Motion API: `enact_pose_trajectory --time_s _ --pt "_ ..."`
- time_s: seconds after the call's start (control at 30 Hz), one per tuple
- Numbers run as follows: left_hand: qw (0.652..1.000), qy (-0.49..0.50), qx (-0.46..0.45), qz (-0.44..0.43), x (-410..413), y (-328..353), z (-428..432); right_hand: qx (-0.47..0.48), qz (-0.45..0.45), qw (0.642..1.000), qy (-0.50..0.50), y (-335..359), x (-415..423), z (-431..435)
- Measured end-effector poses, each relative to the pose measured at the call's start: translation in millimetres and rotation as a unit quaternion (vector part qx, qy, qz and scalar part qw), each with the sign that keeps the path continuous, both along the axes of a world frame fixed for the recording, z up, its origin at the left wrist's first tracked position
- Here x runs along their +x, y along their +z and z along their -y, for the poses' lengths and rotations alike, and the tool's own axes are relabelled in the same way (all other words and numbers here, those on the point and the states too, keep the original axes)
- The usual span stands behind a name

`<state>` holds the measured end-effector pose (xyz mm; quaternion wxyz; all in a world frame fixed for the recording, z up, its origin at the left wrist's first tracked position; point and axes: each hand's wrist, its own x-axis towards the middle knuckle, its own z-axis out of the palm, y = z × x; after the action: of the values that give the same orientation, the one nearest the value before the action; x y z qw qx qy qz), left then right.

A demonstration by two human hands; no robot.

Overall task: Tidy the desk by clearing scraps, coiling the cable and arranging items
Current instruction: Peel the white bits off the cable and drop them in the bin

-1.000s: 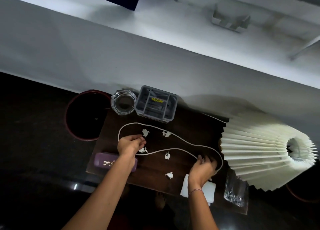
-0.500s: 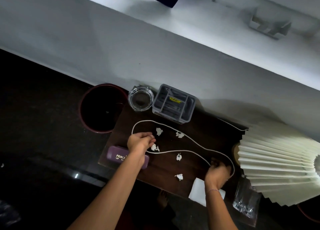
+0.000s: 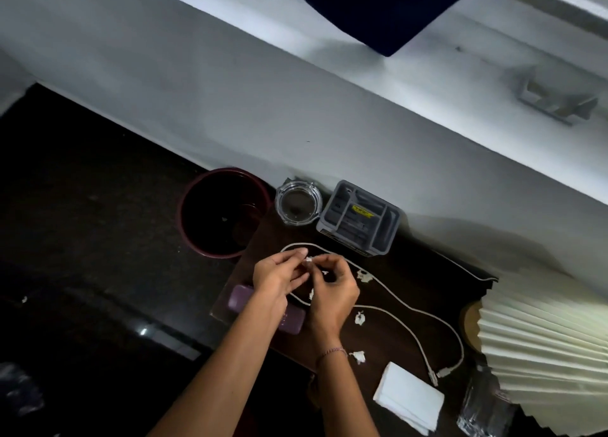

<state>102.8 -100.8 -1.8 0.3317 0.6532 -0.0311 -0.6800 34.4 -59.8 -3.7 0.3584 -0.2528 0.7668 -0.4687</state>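
Cable (image 3: 403, 305) snakes left-to-right across desk (image 3: 411, 272); both hands' fingers (image 3: 316, 265) pinch a scrap (image 3: 308, 259).

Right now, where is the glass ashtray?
In the head view, the glass ashtray sits at the desk's far edge by the wall, between the dark red bin on its left and the grey organiser on its right.

the counter (image 3: 388, 305) is bare at its centre, hemmed by the cable (image 3: 398, 300), scraps (image 3: 360, 318), far organizer (image 3: 360, 221), ashtray (image 3: 297, 203) and right lampshade (image 3: 543, 347).
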Motion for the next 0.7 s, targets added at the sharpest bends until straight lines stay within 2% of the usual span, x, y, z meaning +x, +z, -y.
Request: enact_pose_trajectory --time_s 0.13,0.27,0.43,0.57,0.7 --pt "0.999 0.017 -0.025 0.015 24 1 7 -0.006 0.011 0.998 0.063 -3 22 12" --pt "0.994 0.071 -0.037 0.069 50 -3 15 0.002 0.028 0.993 0.118 -7 45 20" --pt "0.976 0.153 -0.046 0.151 87 -11 39 0.004 0.019 0.991 0.136 -12 71 27" --pt "0.957 0.223 -0.037 0.183 110 -17 65 0.031 0.027 0.988 0.148 -18 81 33" --pt "0.953 0.219 -0.002 0.207 125 -27 84 0.051 0.034 0.987 0.149 -22 84 38"
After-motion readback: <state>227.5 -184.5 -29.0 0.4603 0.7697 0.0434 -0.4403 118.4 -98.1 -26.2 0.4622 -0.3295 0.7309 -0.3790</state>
